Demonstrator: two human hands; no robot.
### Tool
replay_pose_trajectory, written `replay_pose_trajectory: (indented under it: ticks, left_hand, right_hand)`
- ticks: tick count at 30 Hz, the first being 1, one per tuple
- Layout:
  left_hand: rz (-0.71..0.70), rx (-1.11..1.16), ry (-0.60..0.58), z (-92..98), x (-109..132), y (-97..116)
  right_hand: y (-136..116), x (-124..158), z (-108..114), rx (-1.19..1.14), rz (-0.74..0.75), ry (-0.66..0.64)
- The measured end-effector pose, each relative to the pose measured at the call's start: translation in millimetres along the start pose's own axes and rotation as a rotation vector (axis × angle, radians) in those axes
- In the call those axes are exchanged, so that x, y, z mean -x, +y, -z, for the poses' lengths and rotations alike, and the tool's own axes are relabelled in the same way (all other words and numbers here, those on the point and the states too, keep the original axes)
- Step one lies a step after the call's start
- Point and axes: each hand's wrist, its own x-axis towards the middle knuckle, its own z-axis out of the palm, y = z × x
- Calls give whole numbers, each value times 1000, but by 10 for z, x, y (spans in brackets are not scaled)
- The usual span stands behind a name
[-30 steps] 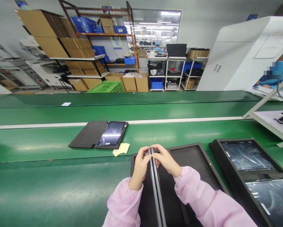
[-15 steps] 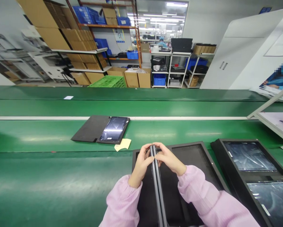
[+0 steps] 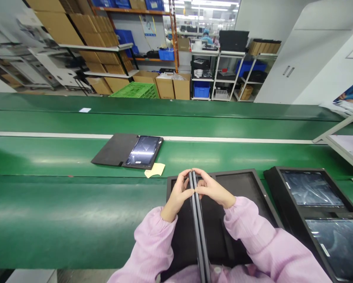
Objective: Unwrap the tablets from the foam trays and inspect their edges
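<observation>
Two thin, dark, tablet-like devices stand on edge side by side, seen edge-on, over a black foam tray [image 3: 238,182]. My left hand [image 3: 179,192] is closed on the upper end of the left tablet [image 3: 194,220]. Pinched by my right hand [image 3: 213,190] is the same end of the right tablet [image 3: 202,232]. Their faces are turned away from view, and a narrow gap shows between them. The fingertips of both hands meet near the top corners. The near ends of the tablets reach down to my clothing.
Farther left, a tablet with a lit-looking screen [image 3: 143,150] lies in a black foam case beside a dark flap [image 3: 115,149]. A yellow paper [image 3: 155,169] sits just before it. At right, another black tray [image 3: 300,216] holds two film-covered tablets. A white shelf stand [image 3: 346,151] rises beyond.
The view has tilted down, so the belt and the background sit higher in the picture. Both hands keep the same grip on the two tablets.
</observation>
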Motion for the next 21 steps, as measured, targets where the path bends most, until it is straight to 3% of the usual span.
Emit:
replay_pose_trajectory:
  ticks: [8, 16, 18, 21]
  left_hand:
    - [-3, -44, 17, 20, 34, -37]
    - [-32, -122, 101, 39, 77, -10]
    - [-45, -200, 182, -19, 237, -73]
    - [-61, -223, 265, -152, 668, -334]
  right_hand:
    - [3, 27, -3, -29, -54, -5]
    - [-9, -3, -189, 67, -39, 127]
    - [112, 91, -281, 138, 48, 240]
    - [488, 353, -455, 299, 386, 377]
